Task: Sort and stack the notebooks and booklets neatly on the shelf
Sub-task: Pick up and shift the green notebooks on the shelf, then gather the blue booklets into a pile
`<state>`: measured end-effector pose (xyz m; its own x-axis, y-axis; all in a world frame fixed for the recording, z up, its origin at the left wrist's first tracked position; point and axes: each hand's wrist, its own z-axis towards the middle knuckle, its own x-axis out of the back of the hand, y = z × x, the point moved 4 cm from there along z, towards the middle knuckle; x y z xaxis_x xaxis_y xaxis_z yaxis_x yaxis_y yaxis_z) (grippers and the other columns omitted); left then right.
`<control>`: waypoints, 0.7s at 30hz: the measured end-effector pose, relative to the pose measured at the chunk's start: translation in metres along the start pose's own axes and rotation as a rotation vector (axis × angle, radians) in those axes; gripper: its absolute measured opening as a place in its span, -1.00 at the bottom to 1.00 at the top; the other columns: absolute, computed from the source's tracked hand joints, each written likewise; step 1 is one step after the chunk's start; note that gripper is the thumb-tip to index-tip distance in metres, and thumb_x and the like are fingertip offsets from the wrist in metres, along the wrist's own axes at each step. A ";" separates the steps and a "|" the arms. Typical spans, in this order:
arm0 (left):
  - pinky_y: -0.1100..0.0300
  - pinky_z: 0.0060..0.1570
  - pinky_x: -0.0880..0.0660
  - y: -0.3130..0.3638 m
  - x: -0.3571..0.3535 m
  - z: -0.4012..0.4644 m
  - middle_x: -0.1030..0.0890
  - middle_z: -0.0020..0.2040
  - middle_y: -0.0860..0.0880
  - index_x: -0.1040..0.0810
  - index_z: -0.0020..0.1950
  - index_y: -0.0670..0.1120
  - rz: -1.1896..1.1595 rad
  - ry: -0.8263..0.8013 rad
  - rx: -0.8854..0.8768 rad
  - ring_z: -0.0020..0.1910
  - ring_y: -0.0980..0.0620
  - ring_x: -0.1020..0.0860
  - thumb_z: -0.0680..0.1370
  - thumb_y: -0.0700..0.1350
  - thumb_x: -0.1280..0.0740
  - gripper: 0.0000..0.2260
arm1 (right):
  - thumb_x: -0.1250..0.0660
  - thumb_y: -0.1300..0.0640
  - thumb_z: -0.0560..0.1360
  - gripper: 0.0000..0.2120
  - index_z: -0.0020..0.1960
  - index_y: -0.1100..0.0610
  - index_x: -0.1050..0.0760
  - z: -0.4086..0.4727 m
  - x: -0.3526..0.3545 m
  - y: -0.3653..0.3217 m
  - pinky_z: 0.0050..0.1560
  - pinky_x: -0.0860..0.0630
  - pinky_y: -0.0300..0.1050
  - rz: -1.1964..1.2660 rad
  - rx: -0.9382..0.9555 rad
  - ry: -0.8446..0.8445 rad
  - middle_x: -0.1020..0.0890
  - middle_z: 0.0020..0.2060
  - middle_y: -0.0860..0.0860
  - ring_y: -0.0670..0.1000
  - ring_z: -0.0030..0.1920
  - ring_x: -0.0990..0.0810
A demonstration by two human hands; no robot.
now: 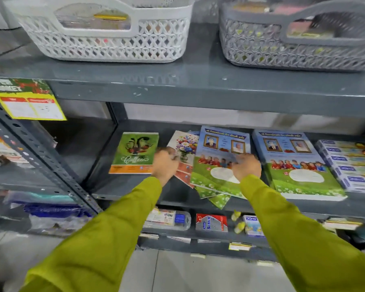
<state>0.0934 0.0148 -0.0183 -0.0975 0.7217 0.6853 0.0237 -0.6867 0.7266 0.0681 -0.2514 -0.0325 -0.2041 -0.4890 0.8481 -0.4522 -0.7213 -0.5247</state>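
We saw our left hand (164,163) resting on a flower-cover notebook (184,146), a green coffee notebook (135,152) just beside it on the outer side. Our right hand (247,167) pressed on a skewed pile of blue-and-green booklets (217,165); a neat stack (295,165) lay just beyond it.

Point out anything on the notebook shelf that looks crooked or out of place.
The middle pile of booklets is fanned out and tilted, with corners hanging over the shelf edge. The flower notebook beside it lies askew. The stack on the right sits square.
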 end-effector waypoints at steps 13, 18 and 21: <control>0.17 -0.11 -0.47 0.043 -0.075 -0.008 -0.60 -0.12 -0.09 -0.55 -0.23 -0.10 -0.295 -0.322 0.318 -0.13 -0.05 -0.55 0.61 -0.16 -0.29 -0.79 | -0.35 0.15 0.49 -0.63 0.21 0.35 -0.47 0.004 0.003 0.062 0.14 -0.54 0.07 0.151 -0.268 -0.088 -0.59 0.16 0.29 0.29 0.17 -0.56; 0.40 -0.46 -0.46 0.036 -0.074 -0.021 -0.59 0.03 -0.11 -0.55 0.25 -0.26 -0.434 -0.353 0.330 -0.28 0.14 -0.56 0.63 -0.31 -0.20 -0.76 | -0.30 0.19 0.52 -0.69 0.24 0.27 -0.51 -0.007 0.004 0.065 0.17 -0.52 0.07 0.280 -0.241 0.057 -0.60 0.17 0.26 0.28 0.18 -0.56; 0.27 -0.31 -0.43 0.026 -0.068 -0.033 -0.59 0.09 -0.10 -0.52 0.24 -0.15 -0.521 -0.311 0.365 -0.12 0.04 -0.55 0.64 -0.27 -0.21 -0.79 | -0.35 0.18 0.48 -0.70 0.18 0.26 -0.53 -0.014 0.002 0.068 0.16 -0.53 0.11 0.367 -0.206 0.117 -0.61 0.11 0.25 0.28 0.11 -0.58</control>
<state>0.0680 -0.0552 -0.0479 0.1008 0.9772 0.1871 0.3888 -0.2118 0.8966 0.0249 -0.2945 -0.0649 -0.4748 -0.6273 0.6173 -0.4931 -0.3914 -0.7770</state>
